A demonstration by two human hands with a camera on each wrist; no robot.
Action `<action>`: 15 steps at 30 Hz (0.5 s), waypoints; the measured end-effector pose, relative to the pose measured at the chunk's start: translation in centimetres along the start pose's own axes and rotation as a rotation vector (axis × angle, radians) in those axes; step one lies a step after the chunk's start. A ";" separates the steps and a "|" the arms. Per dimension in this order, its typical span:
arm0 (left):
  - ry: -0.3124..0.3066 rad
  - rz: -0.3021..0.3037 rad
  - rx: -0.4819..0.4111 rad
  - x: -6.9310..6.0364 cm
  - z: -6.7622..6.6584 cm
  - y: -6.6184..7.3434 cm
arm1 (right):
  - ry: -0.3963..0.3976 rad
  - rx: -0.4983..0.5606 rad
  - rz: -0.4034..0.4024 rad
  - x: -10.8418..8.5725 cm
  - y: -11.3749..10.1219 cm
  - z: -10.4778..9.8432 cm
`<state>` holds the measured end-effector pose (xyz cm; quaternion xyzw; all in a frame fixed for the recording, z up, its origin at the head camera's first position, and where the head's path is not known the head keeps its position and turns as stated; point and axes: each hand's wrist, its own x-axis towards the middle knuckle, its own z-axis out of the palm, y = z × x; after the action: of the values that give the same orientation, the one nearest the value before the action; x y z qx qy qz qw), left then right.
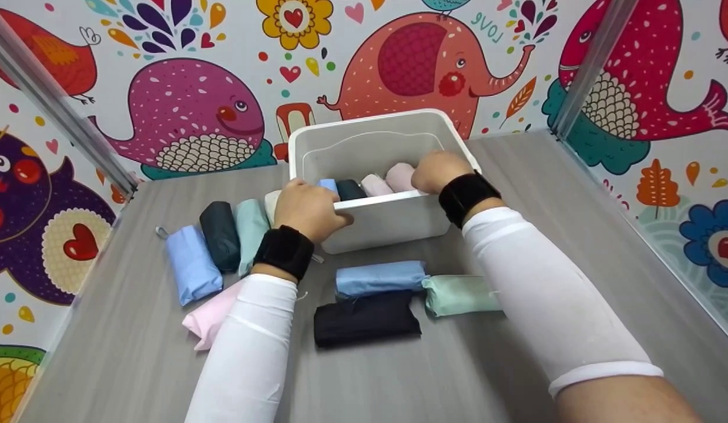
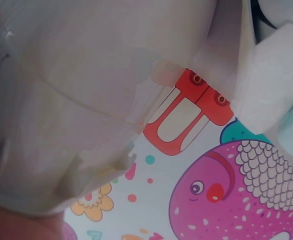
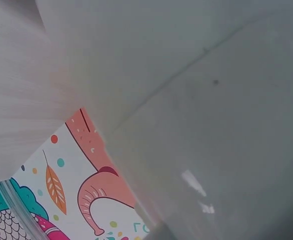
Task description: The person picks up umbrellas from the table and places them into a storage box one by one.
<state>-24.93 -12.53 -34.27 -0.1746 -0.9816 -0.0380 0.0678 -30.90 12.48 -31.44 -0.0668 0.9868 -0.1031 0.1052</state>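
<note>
Gripping white bin point(image 1: 393, 226), both hands point(image 1: 308, 210) point(image 1: 443, 171), mirrored "LOVE" point(image 1: 487, 27) on wall point(image 1: 237, 44)

Smooth plastic, creased cloth and matt wood grain.
The bin point(image 1: 393, 220) is made of smooth plastic, and its wall is marked by glossy highlights in the right wrist view. The blue bundle point(image 1: 193, 264) at left, the black bundle point(image 1: 366, 320) at the near side and the green bundle point(image 1: 462, 295) to its right are wrapped in thin, wrinkled cloth. The table point(image 1: 428, 376) is finished in matt wood grain. The wall point(image 1: 240, 35) is covered in smooth printed sheeting, edged by metal-looking posts point(image 1: 58, 97). Matt black cloth is seen on the wristbands point(image 1: 284, 252), smooth white cloth on the sleeves point(image 1: 246, 352).
</note>
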 end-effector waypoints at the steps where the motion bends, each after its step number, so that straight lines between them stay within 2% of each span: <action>1: -0.001 -0.002 -0.002 0.0 0.0 0.0 | -0.002 -0.007 -0.004 0.0 0.0 0.0; 5: -0.005 -0.009 -0.005 0.0 -0.1 0.0 | 0.000 -0.030 -0.025 0.2 0.0 -0.1; 15: 0.006 -0.004 -0.002 0.1 -0.1 0.1 | 0.056 0.002 -0.021 0.2 0.3 0.1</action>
<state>-24.99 -12.44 -34.13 -0.1728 -0.9816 -0.0398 0.0702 -31.12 12.70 -31.69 -0.0742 0.9885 -0.1070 0.0764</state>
